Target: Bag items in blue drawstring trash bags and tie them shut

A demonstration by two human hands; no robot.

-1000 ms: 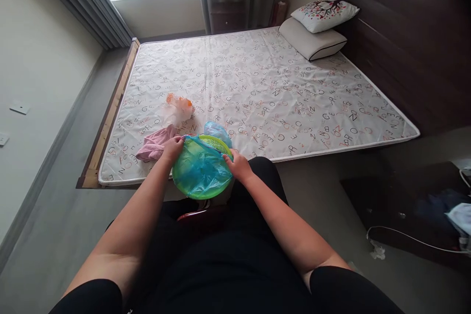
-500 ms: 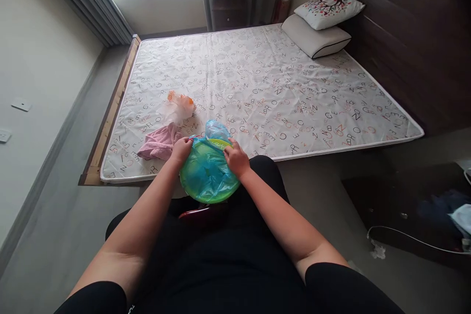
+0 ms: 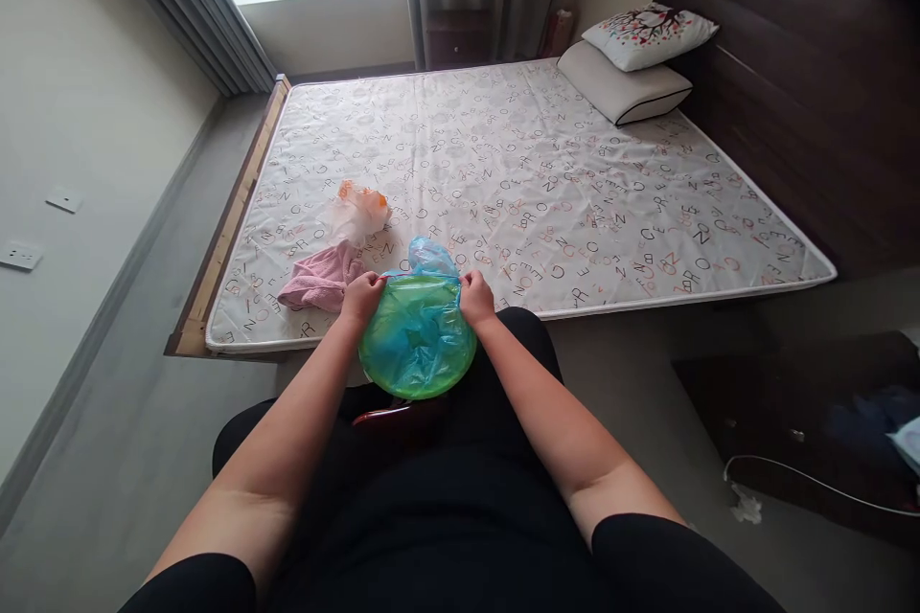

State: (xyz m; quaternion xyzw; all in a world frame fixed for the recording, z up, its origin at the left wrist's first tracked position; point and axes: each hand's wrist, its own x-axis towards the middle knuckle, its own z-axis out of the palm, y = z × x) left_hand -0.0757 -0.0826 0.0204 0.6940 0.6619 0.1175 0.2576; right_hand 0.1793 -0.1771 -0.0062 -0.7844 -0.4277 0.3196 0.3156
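A round green bin [image 3: 374, 374] stands between my knees with a translucent blue plastic bag [image 3: 421, 335] lining it and draped over its rim. My left hand [image 3: 363, 295] is closed, pinching the bag's edge at the far left of the rim, where a thin red strip shows. On the far right, my right hand [image 3: 476, 297] is closed on the same bag edge, which stretches straight between both hands. Loose blue film bulges beyond the rim over the mattress edge. Beside my left hand lies a pink towel [image 3: 320, 278]. The bin's lower part is hidden.
The lettered mattress [image 3: 503, 172] on a wooden bed frame spreads ahead. A crumpled clear-and-orange plastic bag [image 3: 359, 211] lies beyond the towel. Two pillows [image 3: 625, 81] are stacked at the headboard. A dark red glossy object [image 3: 380, 415] sits by my lap; a dark cabinet [image 3: 762, 402] is at right.
My right hand has shifted outward off the green rim and now pulls the bag's edge. The edge has become taut across the rim's far side. The view has tilted slightly.
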